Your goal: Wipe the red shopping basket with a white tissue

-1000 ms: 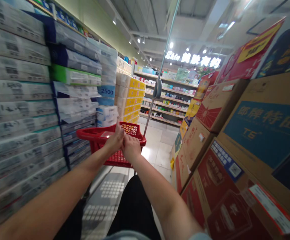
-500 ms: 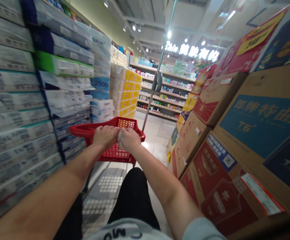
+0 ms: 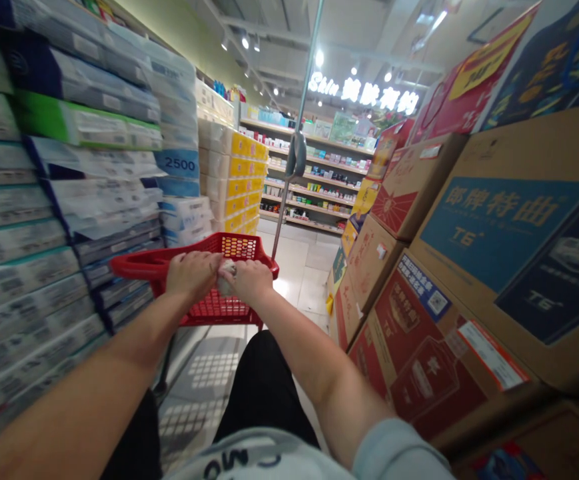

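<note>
A red plastic shopping cart (image 3: 139, 263) stands in front of my body, its handle running across beneath my hands. My left hand (image 3: 192, 275) is closed over the handle near its middle. Close beside it, my right hand (image 3: 250, 280) is also closed, with a whitish crumpled item (image 3: 226, 279) between it and my left hand. A thin metal pole (image 3: 282, 217) with a grey fitting rises from the cart's right corner. The undersides of both hands are hidden.
Stacked tissue packs (image 3: 54, 200) line the left side, with yellow-and-white packs (image 3: 242, 173) farther on. Cardboard cartons (image 3: 419, 260) are piled close on the right. Pale floor tiles (image 3: 299, 267) run between them to product shelves (image 3: 319, 180) under a lit sign.
The surroundings have shifted left in view, and the cart and both hands sit slightly farther left. More of the right cartons shows. Both hands remain closed at the handle.
</note>
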{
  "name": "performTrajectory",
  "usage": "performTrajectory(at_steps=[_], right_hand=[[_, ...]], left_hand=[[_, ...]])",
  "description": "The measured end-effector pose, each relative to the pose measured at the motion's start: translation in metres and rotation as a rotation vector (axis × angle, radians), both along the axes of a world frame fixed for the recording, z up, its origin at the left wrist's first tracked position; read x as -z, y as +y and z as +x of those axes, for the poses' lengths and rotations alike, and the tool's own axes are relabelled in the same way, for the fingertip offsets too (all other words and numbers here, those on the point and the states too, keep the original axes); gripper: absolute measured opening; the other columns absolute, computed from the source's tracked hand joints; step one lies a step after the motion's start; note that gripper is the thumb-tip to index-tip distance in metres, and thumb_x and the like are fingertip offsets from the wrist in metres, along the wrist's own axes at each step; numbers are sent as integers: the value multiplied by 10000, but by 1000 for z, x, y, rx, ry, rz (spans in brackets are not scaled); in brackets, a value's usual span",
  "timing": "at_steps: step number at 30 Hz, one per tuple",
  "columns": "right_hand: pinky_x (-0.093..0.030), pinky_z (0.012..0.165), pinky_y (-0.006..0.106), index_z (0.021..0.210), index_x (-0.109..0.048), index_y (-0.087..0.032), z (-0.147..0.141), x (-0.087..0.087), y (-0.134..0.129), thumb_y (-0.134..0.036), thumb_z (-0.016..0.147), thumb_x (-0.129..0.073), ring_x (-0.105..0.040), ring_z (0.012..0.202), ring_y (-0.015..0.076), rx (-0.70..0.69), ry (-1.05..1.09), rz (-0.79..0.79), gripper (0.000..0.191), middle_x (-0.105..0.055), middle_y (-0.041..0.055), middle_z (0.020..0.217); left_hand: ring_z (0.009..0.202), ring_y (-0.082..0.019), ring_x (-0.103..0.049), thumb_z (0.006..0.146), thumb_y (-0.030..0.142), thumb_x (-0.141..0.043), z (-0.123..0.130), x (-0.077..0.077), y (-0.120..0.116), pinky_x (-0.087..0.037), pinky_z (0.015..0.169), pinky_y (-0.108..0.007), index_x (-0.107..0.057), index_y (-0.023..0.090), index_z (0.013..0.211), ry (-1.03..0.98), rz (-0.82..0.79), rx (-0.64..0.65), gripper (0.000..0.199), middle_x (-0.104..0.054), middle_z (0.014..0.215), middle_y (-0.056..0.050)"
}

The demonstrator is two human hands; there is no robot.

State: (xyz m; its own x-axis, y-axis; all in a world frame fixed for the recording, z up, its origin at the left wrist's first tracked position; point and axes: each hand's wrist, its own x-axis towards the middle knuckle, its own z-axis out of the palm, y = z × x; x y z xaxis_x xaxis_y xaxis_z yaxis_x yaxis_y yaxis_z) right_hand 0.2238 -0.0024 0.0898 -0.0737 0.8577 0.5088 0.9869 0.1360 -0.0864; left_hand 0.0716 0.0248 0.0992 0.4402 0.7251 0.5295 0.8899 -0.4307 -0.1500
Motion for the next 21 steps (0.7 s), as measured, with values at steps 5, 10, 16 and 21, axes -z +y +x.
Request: performTrajectory(at_steps=[5, 10, 16, 21], right_hand=[[-487, 650, 268, 871, -687, -226, 11, -30, 23, -699, 870, -471, -650, 732, 191, -195, -56, -430, 521, -712, 29, 837], [-484, 796, 301, 1051, -633, -238, 8, 6, -7, -540, 966, -391, -630, 902, 188, -68, -42, 42, 396, -685, 47, 938], [-470, 849, 364, 982, -622, -214, -3, 22, -8, -444, 951, -393, -605, 951, 213, 14, 2, 172, 327, -668, 32, 975], [-484, 735, 334, 951, -636, -183, 2, 10, 4, -525, 952, -353, -626, 828, 205, 71, 90, -20, 444, -682, 33, 909]], left_hand=[[1049, -256, -599, 955, 299, -303, -11, 1, 14, -413, 874, -376, -588, 145, 1177, 110, -41, 38, 393, -659, 1187, -122], [1039, -275, -612, 945, 278, -272, -13, 7, 17, -427, 868, -379, -577, 114, 1206, 150, 26, 33, 434, -663, 1184, -139], [978, -261, -636, 954, 319, -164, -10, 8, 18, -430, 817, -339, -587, 149, 1108, 215, 61, -21, 481, -685, 1133, -116], [982, -281, -633, 917, 337, -209, -10, 10, 23, -421, 873, -359, -584, 166, 1072, 180, 27, 22, 440, -679, 1127, -140]])
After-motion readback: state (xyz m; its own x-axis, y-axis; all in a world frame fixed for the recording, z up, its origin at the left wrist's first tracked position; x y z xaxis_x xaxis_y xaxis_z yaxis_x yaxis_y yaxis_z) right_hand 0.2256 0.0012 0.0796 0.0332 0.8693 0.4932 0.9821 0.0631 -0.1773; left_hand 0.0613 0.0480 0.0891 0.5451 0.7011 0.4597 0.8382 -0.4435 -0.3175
